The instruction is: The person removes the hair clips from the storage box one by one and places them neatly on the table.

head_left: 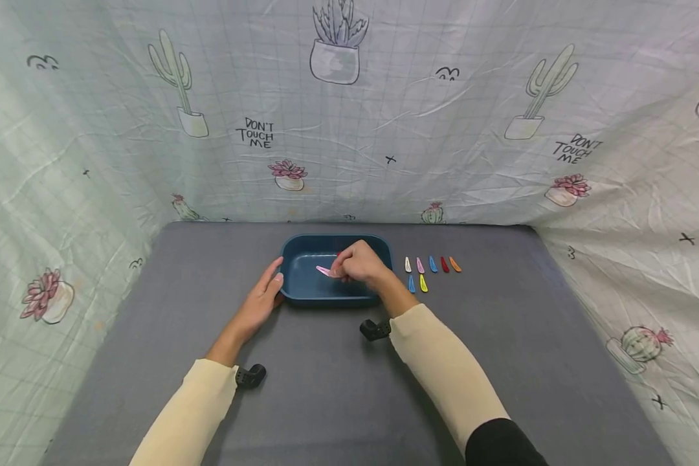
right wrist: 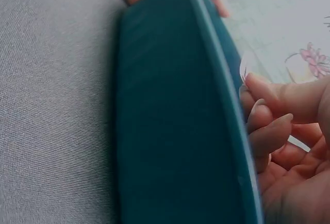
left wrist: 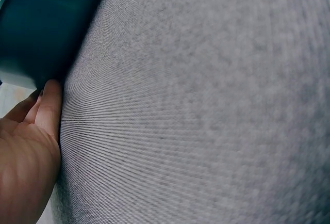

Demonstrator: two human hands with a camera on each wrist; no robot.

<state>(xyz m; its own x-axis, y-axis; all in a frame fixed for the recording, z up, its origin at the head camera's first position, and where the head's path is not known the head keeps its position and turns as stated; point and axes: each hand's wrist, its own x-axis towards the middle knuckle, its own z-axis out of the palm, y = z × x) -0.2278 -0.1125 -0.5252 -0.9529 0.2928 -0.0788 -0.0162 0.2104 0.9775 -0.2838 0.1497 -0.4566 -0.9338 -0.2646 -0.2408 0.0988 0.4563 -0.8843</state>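
A pink snap hair clip [head_left: 324, 271] is pinched between the thumb and fingers of my right hand [head_left: 358, 264], over the inside of a dark blue tray [head_left: 338, 302]. In the right wrist view, the pale clip [right wrist: 244, 68] sticks out past the fingertips, beyond the tray's rim [right wrist: 219, 69]. My left hand [head_left: 260, 299] rests against the tray's left end with its fingers fairly straight. The left wrist view has those fingers [left wrist: 50, 105] at the tray's lower wall [left wrist: 41, 33]. A bit of red [head_left: 339, 253] shows in the tray behind my right hand, mostly hidden.
Right of the tray, several clips lie in two rows on the grey table [head_left: 501, 362]. The back row holds white [head_left: 408, 265], pink [head_left: 421, 266], blue [head_left: 433, 264], red [head_left: 444, 265] and orange [head_left: 455, 264]. Blue [head_left: 411, 284] and yellow [head_left: 422, 283] clips lie in front.
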